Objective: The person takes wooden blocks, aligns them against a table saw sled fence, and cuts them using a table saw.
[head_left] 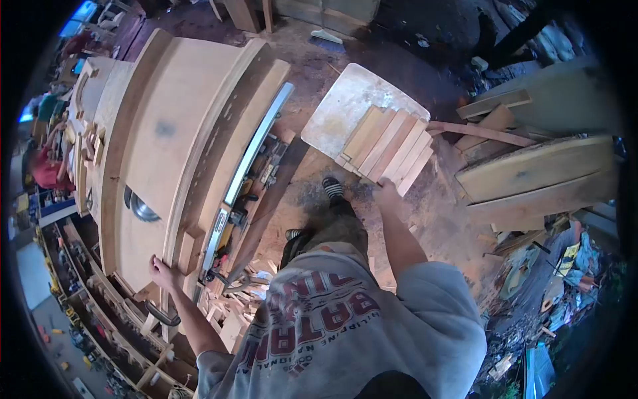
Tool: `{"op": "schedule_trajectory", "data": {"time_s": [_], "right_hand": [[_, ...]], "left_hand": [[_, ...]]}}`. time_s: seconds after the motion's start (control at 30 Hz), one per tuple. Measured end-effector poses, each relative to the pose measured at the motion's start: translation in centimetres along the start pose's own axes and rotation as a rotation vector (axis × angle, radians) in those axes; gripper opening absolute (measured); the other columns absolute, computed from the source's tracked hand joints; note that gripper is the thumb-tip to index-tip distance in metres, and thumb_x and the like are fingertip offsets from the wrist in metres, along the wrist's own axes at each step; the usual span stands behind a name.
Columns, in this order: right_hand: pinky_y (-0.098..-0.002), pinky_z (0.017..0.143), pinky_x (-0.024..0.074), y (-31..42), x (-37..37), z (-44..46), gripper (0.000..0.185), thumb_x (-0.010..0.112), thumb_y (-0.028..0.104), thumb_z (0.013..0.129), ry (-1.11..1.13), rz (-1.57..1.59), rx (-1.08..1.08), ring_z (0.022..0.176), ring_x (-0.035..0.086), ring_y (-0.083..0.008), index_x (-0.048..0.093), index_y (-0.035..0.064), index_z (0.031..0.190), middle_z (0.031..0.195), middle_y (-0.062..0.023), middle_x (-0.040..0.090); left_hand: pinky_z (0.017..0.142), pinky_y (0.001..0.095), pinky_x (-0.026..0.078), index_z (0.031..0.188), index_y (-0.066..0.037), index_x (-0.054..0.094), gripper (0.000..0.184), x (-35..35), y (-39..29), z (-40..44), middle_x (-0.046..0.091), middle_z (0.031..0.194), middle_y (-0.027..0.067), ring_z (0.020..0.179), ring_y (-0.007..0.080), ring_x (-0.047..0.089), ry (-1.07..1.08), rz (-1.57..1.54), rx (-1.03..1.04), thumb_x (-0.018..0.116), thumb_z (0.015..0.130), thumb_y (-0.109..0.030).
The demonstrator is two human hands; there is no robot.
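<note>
From the person's body, a stack of wooden strips lies at one o'clock on a pale tabletop. The right hand is at the stack's near edge, its fingers drawn in; one cannot tell whether they pinch a strip. At nine o'clock the left hand, loosely curled, is beside a wooden fence, its grip unclear. The circular saw blade sits at ten o'clock.

The left arm reaches out to the left side, and the left hand has its fingers a little bent. The right arm stretches out in front, and the right hand has its fingers curled. The two hands are well apart.
</note>
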State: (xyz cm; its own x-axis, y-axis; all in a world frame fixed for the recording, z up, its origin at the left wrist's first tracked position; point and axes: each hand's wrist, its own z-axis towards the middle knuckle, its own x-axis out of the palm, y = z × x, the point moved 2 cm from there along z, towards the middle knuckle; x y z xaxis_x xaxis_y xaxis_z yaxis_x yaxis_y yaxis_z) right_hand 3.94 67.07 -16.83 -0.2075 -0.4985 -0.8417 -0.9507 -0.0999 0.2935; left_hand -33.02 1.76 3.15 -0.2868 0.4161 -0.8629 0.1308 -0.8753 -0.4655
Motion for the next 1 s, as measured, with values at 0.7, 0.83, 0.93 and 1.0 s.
{"op": "schedule_trajectory", "data": {"time_s": [0.7, 0.83, 0.93, 1.0], "right_hand": [[-0.0399, 0.093, 0.0591, 2.9, 14.5, 4.9, 0.038, 0.063, 0.036, 0.106, 0.498, 1.908, 0.906, 0.106, 0.067, -0.0242, 0.063, 0.0058, 0.13, 0.122, -0.0048, 0.071], [-0.0398, 0.094, 0.055, 2.6, 11.1, 3.1, 0.041, 0.067, 0.036, 0.104, 0.52, 1.869, 0.758, 0.101, 0.065, -0.0225, 0.06, 0.0114, 0.136, 0.128, -0.0015, 0.069], [-0.0398, 0.093, 0.0536, 2.7, 7.8, 0.6, 0.038, 0.069, 0.025, 0.103, 0.563, 1.789, 0.654, 0.1, 0.064, -0.0225, 0.054, 0.0132, 0.137, 0.133, -0.0051, 0.064], [-0.0383, 0.086, 0.0555, 2.9, 5.9, -1.3, 0.04, 0.069, 0.014, 0.101, 0.521, 1.629, 0.486, 0.097, 0.065, -0.0225, 0.05, 0.0121, 0.137, 0.124, -0.0096, 0.065]], "left_hand": [[0.091, 0.0409, 0.057, 0.118, -0.006, 0.075, 0.031, 11.7, -3.8, -26.6, 0.076, 0.111, 0.0171, 0.104, 0.033, 0.074, 0.845, 0.061, -0.112, 0.075, 0.092, -0.023], [0.088, 0.0368, 0.057, 0.118, -0.002, 0.076, 0.029, 11.7, -2.3, -26.5, 0.078, 0.108, 0.0164, 0.097, 0.0263, 0.075, 0.802, -0.112, -0.203, 0.071, 0.097, -0.021], [0.087, 0.0364, 0.058, 0.116, -0.002, 0.077, 0.025, 13.0, -1.8, -26.8, 0.079, 0.107, 0.0155, 0.1, 0.0249, 0.076, 0.799, -0.173, -0.138, 0.069, 0.098, -0.018], [0.086, 0.0372, 0.059, 0.112, -0.002, 0.078, 0.023, 12.7, -4.8, -26.7, 0.079, 0.106, 0.0154, 0.097, 0.0274, 0.077, 0.75, -0.239, -0.033, 0.069, 0.098, -0.018]]}}
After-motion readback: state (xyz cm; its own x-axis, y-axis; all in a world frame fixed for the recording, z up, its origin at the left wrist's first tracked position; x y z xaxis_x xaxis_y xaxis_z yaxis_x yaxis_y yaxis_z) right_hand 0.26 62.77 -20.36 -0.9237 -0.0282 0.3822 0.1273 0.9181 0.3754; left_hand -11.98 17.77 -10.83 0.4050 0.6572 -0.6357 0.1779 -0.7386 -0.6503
